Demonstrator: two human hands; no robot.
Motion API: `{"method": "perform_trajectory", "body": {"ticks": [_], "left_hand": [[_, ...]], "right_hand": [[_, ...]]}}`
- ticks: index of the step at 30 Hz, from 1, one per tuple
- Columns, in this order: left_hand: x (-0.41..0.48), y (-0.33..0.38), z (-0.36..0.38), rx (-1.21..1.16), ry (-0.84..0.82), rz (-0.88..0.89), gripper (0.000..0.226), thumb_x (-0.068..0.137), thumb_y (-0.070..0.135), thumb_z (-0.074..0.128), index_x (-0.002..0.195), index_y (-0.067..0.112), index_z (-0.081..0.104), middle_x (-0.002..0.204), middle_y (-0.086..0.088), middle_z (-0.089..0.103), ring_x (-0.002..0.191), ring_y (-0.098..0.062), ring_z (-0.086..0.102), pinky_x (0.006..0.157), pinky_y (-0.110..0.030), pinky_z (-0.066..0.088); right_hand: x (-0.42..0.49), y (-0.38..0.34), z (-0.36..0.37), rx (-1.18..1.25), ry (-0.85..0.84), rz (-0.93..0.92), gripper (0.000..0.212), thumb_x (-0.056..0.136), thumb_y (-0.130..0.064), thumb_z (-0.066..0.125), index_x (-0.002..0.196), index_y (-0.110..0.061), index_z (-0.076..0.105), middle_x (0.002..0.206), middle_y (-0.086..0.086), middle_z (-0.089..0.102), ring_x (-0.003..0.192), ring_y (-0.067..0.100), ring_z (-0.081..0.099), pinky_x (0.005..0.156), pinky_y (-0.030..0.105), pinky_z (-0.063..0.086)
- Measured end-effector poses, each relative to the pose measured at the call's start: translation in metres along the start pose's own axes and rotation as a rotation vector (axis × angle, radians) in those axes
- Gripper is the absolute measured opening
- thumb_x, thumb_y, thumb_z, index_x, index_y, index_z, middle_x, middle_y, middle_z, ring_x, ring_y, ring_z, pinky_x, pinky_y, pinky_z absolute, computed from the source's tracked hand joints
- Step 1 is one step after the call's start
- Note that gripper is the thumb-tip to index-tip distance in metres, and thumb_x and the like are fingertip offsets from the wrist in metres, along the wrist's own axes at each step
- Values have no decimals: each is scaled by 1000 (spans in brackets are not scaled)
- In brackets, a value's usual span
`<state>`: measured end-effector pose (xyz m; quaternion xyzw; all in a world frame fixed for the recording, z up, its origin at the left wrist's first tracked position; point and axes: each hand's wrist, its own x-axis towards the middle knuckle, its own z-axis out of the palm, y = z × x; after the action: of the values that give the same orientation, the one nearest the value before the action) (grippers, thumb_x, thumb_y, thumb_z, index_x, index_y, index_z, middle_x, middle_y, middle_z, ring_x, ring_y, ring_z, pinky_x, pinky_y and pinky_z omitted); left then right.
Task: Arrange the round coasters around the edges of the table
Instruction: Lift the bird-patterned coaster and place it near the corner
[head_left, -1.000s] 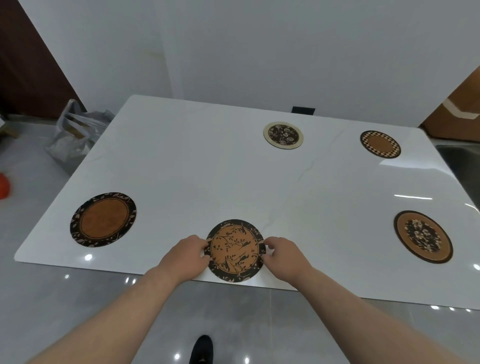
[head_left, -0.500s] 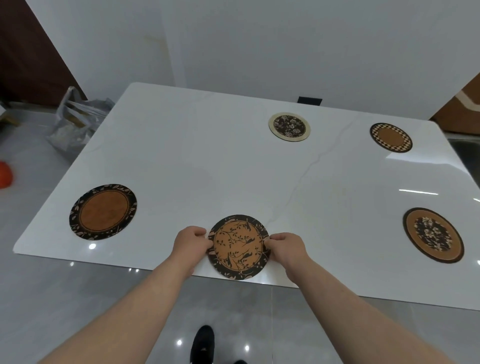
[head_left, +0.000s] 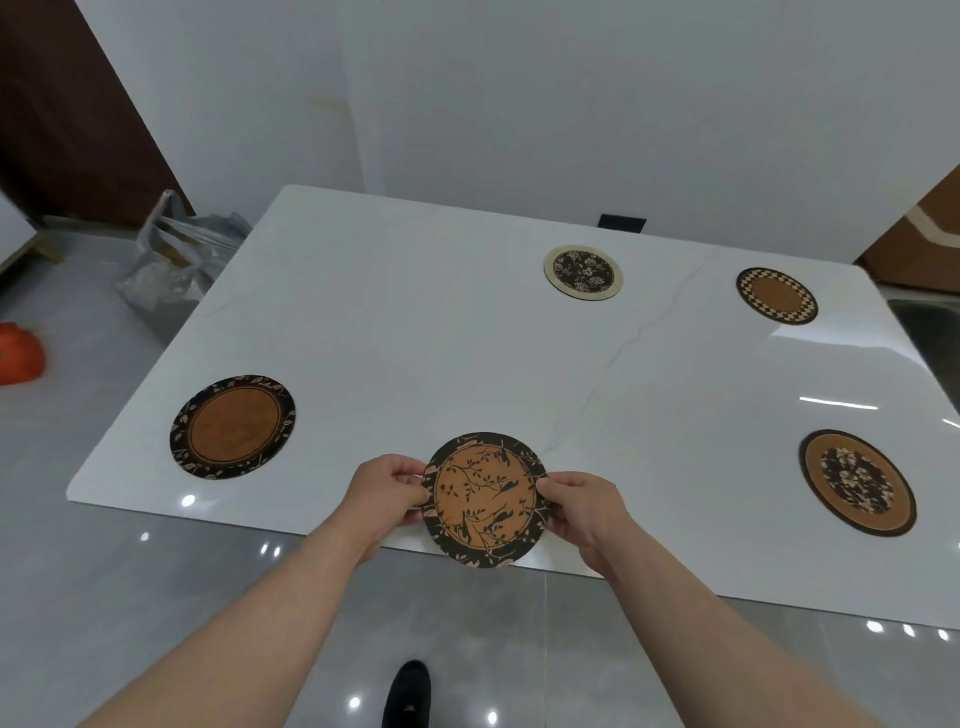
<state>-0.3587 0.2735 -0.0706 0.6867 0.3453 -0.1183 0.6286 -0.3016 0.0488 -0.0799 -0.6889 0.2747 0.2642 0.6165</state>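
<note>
The left hand (head_left: 387, 493) pinches the left rim of the round orange cork coaster with a black bird-and-branch pattern (head_left: 484, 499), and the right hand (head_left: 579, 506) pinches the opposite rim in the same way. The coaster is at the near edge of the white marble-look table (head_left: 415, 322), with its near part overhanging. To place it well, I would move it slightly inward so the whole disc lies flat just inside the edge, then release both pinches together. There are five coasters. They are the round brown coaster with a black leaf border (head_left: 232, 426) at left, the held one, the cream-rimmed black floral coaster (head_left: 583, 272) and the checker-bordered brown coaster (head_left: 776, 295) along the far side, and the brown-rimmed dark floral coaster (head_left: 857, 482) at right. There are two hands and one table.
</note>
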Motion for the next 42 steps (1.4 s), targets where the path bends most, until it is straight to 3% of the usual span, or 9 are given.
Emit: {"method": "perform_trajectory", "body": {"ticks": [4,9,21,31,37,42], "left_hand": [[-20,18,-17,-80,22,54,23,82,-11,60,88,10,64,83,-8,64,75,-18,61,65,-31,54],[-47,34,-41,-162,39,67,21,84,-12,58,92,6,64,89,-13,67,76,-20,62,61,-27,53],[-64,63,-95,-273,96,114,20,84,-14,57,98,0,63,94,-19,68,78,-24,61,66,-31,53],[-25,89,-148,-287,107,114,18,85,-12,57,96,1,63,90,-16,68,75,-22,61,63,-30,51],[11,112,-185,-275,90,120,17,85,-12,56,92,2,63,87,-15,66,70,-20,59,61,-30,50],[45,134,-219,-262,57,134,17,85,-12,57,91,3,64,88,-14,66,70,-21,58,61,-30,51]], "right_hand": [[-22,-14,1,-5,-78,-45,9,87,-3,67,95,2,69,95,26,73,72,26,65,68,34,55],[-53,-36,8,15,-156,-74,10,88,-1,65,96,3,69,86,23,73,64,20,61,56,26,53],[-88,-91,51,-12,-247,-168,8,87,1,65,94,4,69,77,16,72,55,16,62,54,24,53],[-75,-124,111,-24,-242,-178,9,87,-2,67,93,4,69,84,19,75,64,21,65,65,29,57],[-64,-147,156,-21,-205,-156,9,88,-3,66,94,4,68,82,18,75,59,18,66,58,27,55],[-56,-168,193,-4,-176,-158,9,89,-2,65,94,4,68,86,21,75,61,19,67,62,29,57]]}}
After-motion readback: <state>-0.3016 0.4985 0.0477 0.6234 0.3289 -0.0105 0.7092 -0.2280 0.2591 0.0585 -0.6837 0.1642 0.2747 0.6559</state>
